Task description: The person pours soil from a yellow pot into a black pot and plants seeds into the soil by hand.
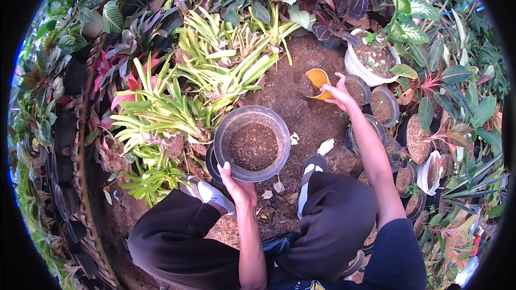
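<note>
My left hand [238,188] grips the near rim of a black plastic plant pot [252,112], thumb over the edge. Dark, crumbly potting mix [254,147] covers the inside of the pot. Part of another black pot [211,163] shows beneath its left side. Out to the right, my right hand [339,93] holds a yellow scoop-like container [318,79] by its edge. The container is tilted on its side against the brown soil [298,108], and some soil shows in its mouth.
Uprooted light-green bromeliad plants [225,60] are heaped on the left. A white pot [365,62] stands at the upper right, near several soil-filled black pots [382,104]. My shoe [312,165] rests on the soil. Red-leaved bromeliads [133,84] grow further left.
</note>
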`<state>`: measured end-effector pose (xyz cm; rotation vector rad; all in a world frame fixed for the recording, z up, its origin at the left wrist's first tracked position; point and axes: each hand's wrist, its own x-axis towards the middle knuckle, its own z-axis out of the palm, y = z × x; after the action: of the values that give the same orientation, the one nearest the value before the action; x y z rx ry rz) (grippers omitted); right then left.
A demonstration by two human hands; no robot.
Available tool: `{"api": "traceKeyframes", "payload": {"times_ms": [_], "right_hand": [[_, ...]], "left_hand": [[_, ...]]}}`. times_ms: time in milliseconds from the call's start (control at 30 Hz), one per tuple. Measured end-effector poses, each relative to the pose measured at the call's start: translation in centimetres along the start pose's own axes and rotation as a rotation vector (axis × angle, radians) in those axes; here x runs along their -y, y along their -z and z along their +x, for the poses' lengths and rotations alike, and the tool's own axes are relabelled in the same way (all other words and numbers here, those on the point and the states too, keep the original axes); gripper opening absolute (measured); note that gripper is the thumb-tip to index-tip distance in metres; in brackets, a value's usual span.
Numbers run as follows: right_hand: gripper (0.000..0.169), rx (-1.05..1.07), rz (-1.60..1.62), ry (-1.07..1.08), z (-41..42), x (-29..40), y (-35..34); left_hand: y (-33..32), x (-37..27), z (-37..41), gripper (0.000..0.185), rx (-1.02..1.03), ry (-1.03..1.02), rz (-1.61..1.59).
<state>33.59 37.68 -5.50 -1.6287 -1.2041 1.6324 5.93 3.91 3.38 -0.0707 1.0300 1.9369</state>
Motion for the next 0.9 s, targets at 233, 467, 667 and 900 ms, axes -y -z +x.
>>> {"api": "traceKeyframes", "payload": {"times_ms": [233, 467, 667, 900], "right_hand": [[0.095, 0.174, 0.283, 0.026, -4.6, 4.7, 1.3], [0.087, 0.313, 0.267, 0.154, -11.9, 11.0, 4.3], [0.092, 0.3, 0.041, 0.277, -22.5, 18.6, 2.3], [0.109, 0.177, -0.385, 0.552, -31.2, 22.2, -3.6]], "left_hand": [[0.3, -0.3, -0.3, 0.064, 0.023, 0.0, 0.019], [-1.8, -0.5, -1.6, 0.042, 0.029, 0.068, 0.067], [-3.8, -1.5, -3.2, 0.036, 0.05, 0.09, 0.122], [-5.2, -2.6, -5.6, 0.04, 0.086, 0.087, 0.196]]}}
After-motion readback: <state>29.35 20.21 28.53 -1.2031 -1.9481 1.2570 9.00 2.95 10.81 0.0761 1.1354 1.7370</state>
